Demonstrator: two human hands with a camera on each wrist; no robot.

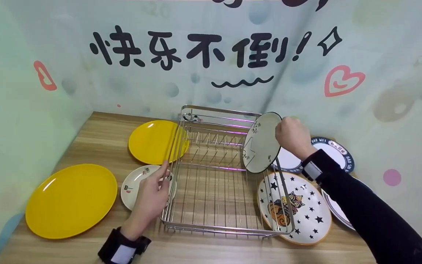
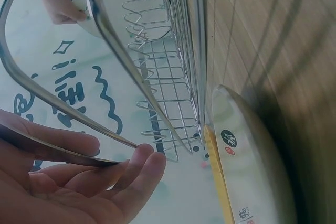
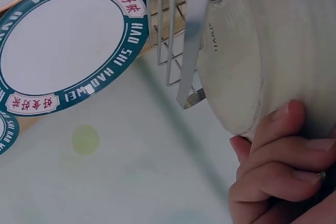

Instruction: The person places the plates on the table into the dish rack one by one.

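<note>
Steadying the wire dish rack [image 1: 214, 190] at its left rim, the left hand [image 1: 152, 198] is resting open-fingered while the right hand [image 1: 292, 136] is gripping a white plate [image 1: 260, 145] upright inside it

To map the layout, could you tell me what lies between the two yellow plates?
In the head view, a small white patterned plate partly fills that gap, under the left hand.
</note>
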